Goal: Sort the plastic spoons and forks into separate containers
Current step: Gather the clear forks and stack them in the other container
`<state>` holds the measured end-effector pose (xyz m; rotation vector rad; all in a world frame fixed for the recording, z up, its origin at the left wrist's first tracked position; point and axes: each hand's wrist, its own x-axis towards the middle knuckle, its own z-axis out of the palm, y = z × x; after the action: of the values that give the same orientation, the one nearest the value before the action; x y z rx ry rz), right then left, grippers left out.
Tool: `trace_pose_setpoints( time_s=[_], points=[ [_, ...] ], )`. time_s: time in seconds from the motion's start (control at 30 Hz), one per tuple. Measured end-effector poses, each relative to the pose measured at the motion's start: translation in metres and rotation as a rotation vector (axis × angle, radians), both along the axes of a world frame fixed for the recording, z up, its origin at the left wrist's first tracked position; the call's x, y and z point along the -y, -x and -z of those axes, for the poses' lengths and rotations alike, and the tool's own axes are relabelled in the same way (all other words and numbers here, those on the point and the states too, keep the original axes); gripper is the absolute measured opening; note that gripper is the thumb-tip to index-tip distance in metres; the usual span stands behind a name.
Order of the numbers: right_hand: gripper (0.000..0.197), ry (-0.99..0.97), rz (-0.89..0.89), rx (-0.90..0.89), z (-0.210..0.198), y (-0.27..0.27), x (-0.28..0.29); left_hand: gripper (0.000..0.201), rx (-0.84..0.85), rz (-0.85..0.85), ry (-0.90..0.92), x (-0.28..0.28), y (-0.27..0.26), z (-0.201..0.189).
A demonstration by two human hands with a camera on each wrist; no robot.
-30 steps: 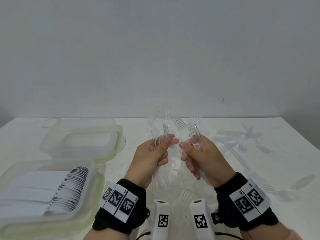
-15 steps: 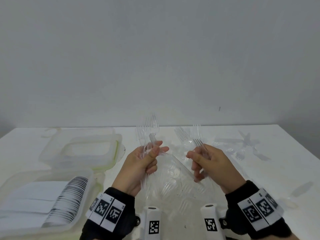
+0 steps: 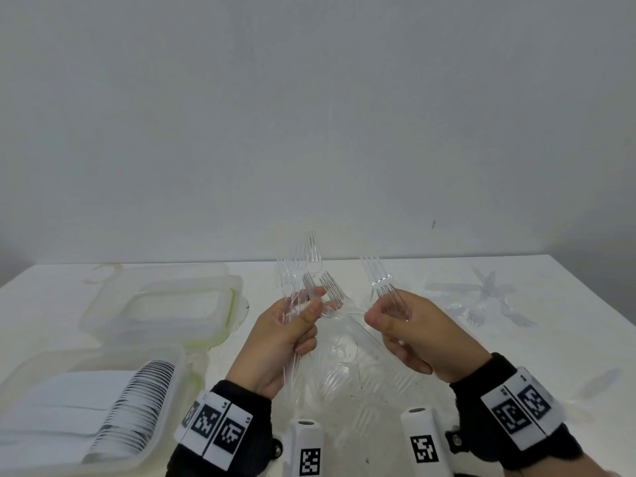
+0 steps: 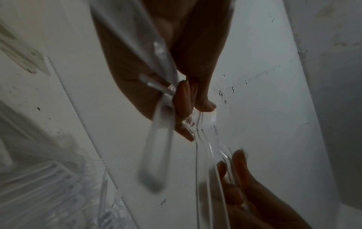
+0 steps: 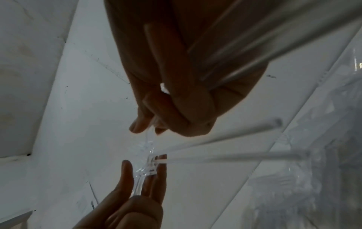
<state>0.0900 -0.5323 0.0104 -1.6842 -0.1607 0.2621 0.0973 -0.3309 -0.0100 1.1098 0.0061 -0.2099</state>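
Observation:
My left hand (image 3: 311,309) grips a bunch of clear plastic forks (image 3: 303,266) upright by their handles, tines fanned upward. One more fork (image 3: 332,290) leans out to the right from under its thumb. My right hand (image 3: 382,315) holds a few clear forks (image 3: 378,277), tines up, close beside the left. Both hands hover above a clear container (image 3: 395,373) in which several forks lie. In the left wrist view the left hand's fingers (image 4: 184,99) pinch the handles. In the right wrist view the right hand (image 5: 152,127) closes round handles.
A lidded-type container (image 3: 179,366) at the near left holds a long row of stacked spoons (image 3: 137,401). Behind it stands a green-sealed container (image 3: 227,304). Loose clear cutlery (image 3: 488,294) lies scattered on the white table (image 3: 568,321) at the right. A wall rises behind.
The hands were touching, drew apart, and have come closer again. The left hand's bunch now has an extra fork slanting out to the right.

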Motion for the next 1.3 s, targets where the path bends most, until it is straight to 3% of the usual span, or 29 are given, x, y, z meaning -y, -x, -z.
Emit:
trace_pose_setpoints(
  time_s=[0.13, 0.37, 0.63, 0.83, 0.97, 1.2, 1.3],
  points=[
    [0.038, -0.012, -0.031, -0.051, -0.003, -0.003, -0.005, 0.048, 0.037, 0.009, 0.003, 0.005, 0.001, 0.000],
    [0.038, -0.063, -0.080, -0.103, 0.004, -0.004, -0.011, 0.044, 0.076, -0.011, -0.041, 0.009, 0.001, 0.002],
    [0.025, -0.052, 0.013, -0.028, 0.005, -0.006, -0.001, 0.046, 0.021, -0.089, -0.028, 0.002, -0.004, 0.007],
    [0.023, 0.069, 0.090, 0.103, 0.011, -0.012, 0.005, 0.047, -0.020, -0.103, 0.014, -0.002, -0.006, 0.010],
    [0.031, 0.128, 0.042, 0.213, 0.012, -0.013, 0.008, 0.043, -0.020, -0.096, 0.013, -0.001, -0.005, 0.009],
    [0.054, 0.524, -0.082, 0.544, 0.022, -0.009, -0.007, 0.038, -0.015, -0.065, -0.015, 0.005, -0.002, 0.010],
    [0.054, 0.567, -0.152, 0.595, 0.023, -0.009, -0.011, 0.042, -0.015, -0.068, -0.027, 0.006, -0.002, 0.012]
  ],
)
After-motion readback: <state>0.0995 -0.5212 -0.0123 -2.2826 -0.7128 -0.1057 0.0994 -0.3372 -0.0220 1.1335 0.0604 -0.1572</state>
